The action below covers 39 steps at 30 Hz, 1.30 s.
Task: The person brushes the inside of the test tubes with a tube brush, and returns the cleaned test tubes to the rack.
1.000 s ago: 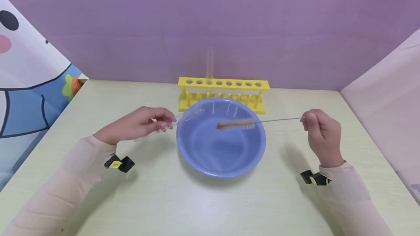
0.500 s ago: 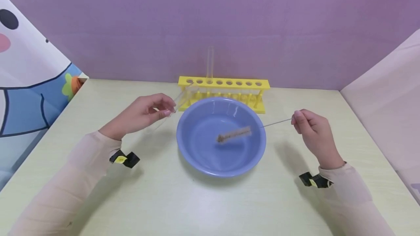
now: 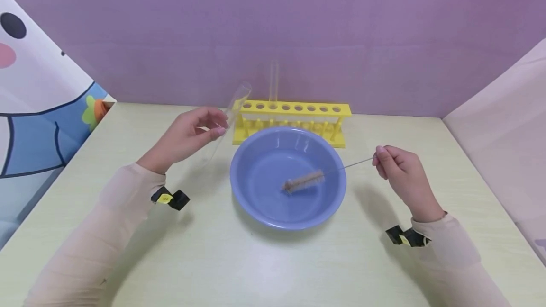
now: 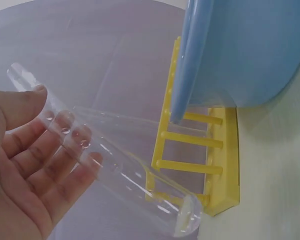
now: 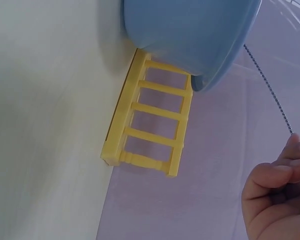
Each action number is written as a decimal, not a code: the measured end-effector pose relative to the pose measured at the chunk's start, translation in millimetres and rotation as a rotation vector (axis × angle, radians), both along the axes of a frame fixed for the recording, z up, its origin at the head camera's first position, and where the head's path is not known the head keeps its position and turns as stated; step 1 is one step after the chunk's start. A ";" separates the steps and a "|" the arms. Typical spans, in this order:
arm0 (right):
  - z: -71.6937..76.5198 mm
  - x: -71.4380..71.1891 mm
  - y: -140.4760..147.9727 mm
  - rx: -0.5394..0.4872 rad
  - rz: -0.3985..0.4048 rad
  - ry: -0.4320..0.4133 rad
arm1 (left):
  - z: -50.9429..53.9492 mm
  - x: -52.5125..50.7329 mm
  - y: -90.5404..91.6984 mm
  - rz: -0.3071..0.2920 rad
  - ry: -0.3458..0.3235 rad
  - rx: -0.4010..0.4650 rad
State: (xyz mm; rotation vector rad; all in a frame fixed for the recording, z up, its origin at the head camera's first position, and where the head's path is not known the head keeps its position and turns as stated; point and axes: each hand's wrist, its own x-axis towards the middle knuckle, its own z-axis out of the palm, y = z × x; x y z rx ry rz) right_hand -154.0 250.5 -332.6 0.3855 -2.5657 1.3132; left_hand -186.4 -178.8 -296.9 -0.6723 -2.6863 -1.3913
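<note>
My left hand (image 3: 185, 134) pinches a clear test tube (image 4: 122, 167) between thumb and fingers, left of the yellow test tube rack (image 3: 317, 109). The tube is tilted, its open end up toward the rack in the head view. Water drops cling to it in the left wrist view. My right hand (image 3: 405, 174) pinches the thin twisted wire end of a test tube brush (image 3: 306, 182). Its brown bristles hang low inside the blue basin (image 3: 256, 212), the wire crossing over the right rim. The basin wall hides the bristles in the right wrist view.
Behind the basin, close to the purple back wall (image 3: 179, 70), the rack holds another clear test tube (image 3: 274, 82) upright in one of its left holes. A pale table (image 3: 273, 269) lies under everything. Printed cloth (image 3: 42, 89) hangs at the left.
My left hand has moved up and slightly right, turning the tube from near level over the basin to steeply tilted beside the rack. My right hand has moved left, lowering the bristles into the basin.
</note>
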 end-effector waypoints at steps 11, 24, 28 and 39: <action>0.9 3.4 -3.0 -0.070 0.010 -0.062 | 0.2 -15.9 2.1 0.111 -0.057 0.117; -0.5 1.9 -5.6 -0.059 0.019 -0.080 | 6.9 -41.4 8.8 0.133 -0.052 0.200; -0.9 1.2 -5.4 -0.055 0.020 -0.081 | 10.2 -48.9 11.8 0.164 -0.055 0.243; -2.9 -0.4 -5.9 -0.056 0.029 -0.086 | 13.7 -69.0 21.9 0.187 -0.030 0.310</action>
